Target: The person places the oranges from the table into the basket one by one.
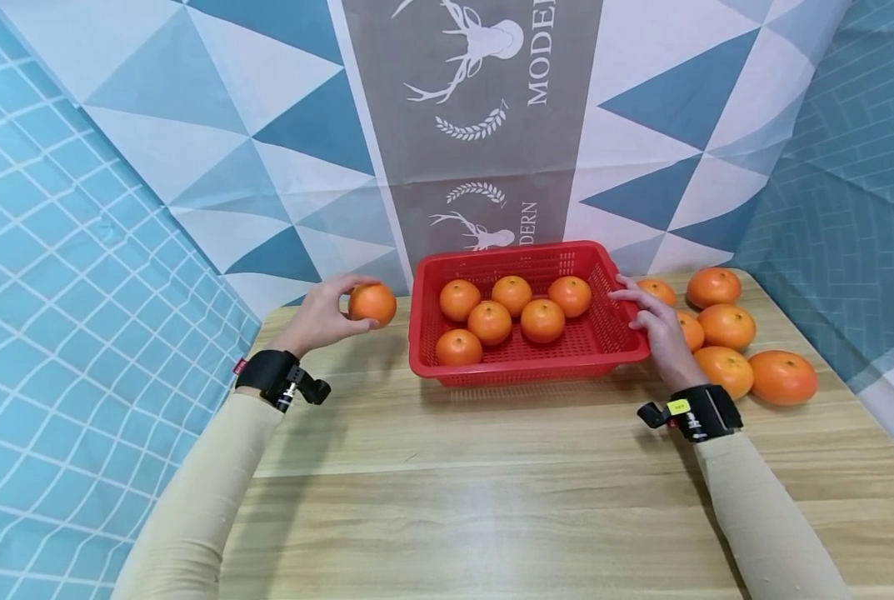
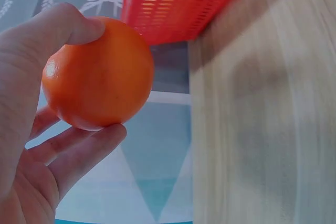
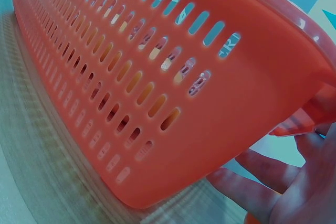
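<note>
Head view: left hand [image 1: 325,318] pinches an orange [image 1: 376,305], apart from basket [image 1: 525,367] whose right edge the right hand [image 1: 661,333] touches, fingers extended, on wooden table [image 1: 476,500].

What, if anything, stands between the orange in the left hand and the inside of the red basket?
Only the left wall of the red basket stands between: the left hand holds the orange outside it. I see nothing else in the way.
</note>
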A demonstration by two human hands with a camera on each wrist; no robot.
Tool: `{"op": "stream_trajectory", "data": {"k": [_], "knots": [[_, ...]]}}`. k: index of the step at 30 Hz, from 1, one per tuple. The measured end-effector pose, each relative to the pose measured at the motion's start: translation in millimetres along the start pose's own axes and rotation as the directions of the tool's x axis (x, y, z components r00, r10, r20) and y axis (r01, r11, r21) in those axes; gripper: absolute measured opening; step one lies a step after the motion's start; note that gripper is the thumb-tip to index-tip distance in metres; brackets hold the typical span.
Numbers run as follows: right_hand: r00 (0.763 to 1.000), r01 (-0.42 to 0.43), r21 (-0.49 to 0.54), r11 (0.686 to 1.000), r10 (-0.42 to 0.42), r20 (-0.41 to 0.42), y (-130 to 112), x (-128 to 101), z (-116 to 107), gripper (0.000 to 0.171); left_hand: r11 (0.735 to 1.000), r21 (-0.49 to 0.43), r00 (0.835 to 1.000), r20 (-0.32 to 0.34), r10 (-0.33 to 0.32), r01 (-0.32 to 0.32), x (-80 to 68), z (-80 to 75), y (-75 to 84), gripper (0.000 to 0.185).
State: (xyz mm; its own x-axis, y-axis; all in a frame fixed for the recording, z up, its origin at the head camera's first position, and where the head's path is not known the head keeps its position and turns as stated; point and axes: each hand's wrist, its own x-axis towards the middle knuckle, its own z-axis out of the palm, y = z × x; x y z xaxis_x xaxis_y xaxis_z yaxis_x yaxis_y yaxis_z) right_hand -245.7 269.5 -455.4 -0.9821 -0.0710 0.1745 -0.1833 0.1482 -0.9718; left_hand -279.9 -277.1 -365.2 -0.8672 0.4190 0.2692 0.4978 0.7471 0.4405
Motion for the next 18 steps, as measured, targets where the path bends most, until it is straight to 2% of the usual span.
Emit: {"op": "stream_trajectory", "data": {"k": [11, 18], "knots": [[1.000, -0.011, -0.010, 1.000, 0.011, 0.001, 0.0, -0.1, -0.1, 0.058, 0.996, -0.093, 0.999, 0.035, 0.002, 0.002, 13.8, -12.1, 23.1, 0.062], [1.000, -0.013, -0.012, 1.000, 0.013, -0.002, 0.2, 0.1, -0.4, 0.059, 0.994, -0.102, 0.997, 0.064, 0.042, -0.036, 28.8, -7.3, 42.5, 0.063]]}}
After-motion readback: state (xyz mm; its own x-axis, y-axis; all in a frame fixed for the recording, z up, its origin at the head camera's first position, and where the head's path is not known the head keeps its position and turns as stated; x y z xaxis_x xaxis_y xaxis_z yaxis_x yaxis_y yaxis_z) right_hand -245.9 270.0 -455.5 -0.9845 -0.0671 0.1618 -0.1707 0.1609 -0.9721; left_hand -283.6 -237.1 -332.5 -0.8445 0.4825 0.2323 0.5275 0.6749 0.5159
